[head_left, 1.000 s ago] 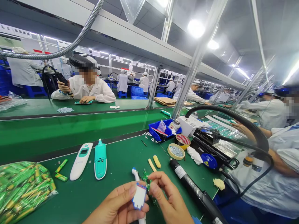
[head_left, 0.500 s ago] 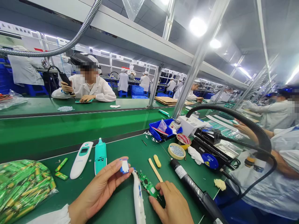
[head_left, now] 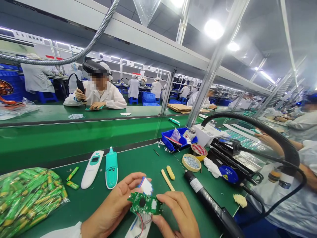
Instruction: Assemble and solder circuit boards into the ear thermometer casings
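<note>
Both my hands lift a green circuit board point(head_left: 145, 204) above the green bench. My left hand point(head_left: 111, 201) grips its left end and a white, blue-edged plastic piece point(head_left: 146, 186) at its upper edge. My right hand point(head_left: 175, 211) holds the board's right end. Red and dark wires run down from the board to a white plastic casing point(head_left: 136, 230), partly hidden below it. A teal thermometer point(head_left: 111, 168) and a white thermometer point(head_left: 91, 169) lie beyond my left hand. Two wooden sticks point(head_left: 167, 180) lie beyond my right hand.
A black soldering iron point(head_left: 208, 195) lies right of my right hand, near a soldering station point(head_left: 230, 162) and a blue tray point(head_left: 177, 138). A plastic bag of green batteries point(head_left: 27, 198) lies at left. A co-worker's arm point(head_left: 269, 143) reaches in at right.
The circuit board has come up from the bench into both hands. The white piece has moved from my raised left hand to the board's upper edge, and the casing now hangs below.
</note>
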The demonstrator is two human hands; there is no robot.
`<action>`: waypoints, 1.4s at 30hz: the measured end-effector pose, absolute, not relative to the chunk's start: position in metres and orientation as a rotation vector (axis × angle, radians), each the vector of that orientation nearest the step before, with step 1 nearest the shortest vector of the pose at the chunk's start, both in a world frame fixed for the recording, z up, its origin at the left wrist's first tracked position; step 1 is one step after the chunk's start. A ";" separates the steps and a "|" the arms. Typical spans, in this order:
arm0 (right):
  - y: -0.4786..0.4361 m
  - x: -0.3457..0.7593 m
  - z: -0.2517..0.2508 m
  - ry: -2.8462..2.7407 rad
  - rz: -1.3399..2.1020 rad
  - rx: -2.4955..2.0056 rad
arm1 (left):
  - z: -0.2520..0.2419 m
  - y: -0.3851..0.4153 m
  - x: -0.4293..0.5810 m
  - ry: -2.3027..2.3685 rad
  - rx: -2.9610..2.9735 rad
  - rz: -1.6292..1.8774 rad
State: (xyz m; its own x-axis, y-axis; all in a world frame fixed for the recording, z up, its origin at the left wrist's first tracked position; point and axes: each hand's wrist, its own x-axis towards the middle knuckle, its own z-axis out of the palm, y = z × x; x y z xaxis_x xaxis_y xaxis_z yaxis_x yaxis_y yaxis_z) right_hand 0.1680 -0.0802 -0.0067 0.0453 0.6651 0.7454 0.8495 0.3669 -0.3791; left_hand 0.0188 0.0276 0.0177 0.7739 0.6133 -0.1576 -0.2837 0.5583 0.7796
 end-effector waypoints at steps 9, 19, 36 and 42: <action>-0.077 0.166 -0.010 -1.488 -0.093 -1.406 | 0.024 0.020 0.017 0.375 0.862 0.509; -0.079 0.167 -0.007 -1.456 -0.092 -1.418 | 0.021 0.021 0.018 0.369 0.872 0.524; -0.082 0.171 -0.006 -1.411 -0.102 -1.431 | 0.018 0.023 0.015 0.340 0.965 0.539; -0.083 0.172 -0.004 -1.413 -0.053 -1.424 | 0.018 0.023 0.016 0.331 0.957 0.537</action>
State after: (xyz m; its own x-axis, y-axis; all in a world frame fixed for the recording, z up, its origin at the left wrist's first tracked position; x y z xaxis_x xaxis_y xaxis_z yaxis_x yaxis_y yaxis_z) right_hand 0.1721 -0.0827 -0.0039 0.2939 0.6866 0.6649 0.7343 0.2832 -0.6170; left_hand 0.0156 0.0228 0.0176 0.8217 0.5689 -0.0334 -0.2852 0.4613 0.8401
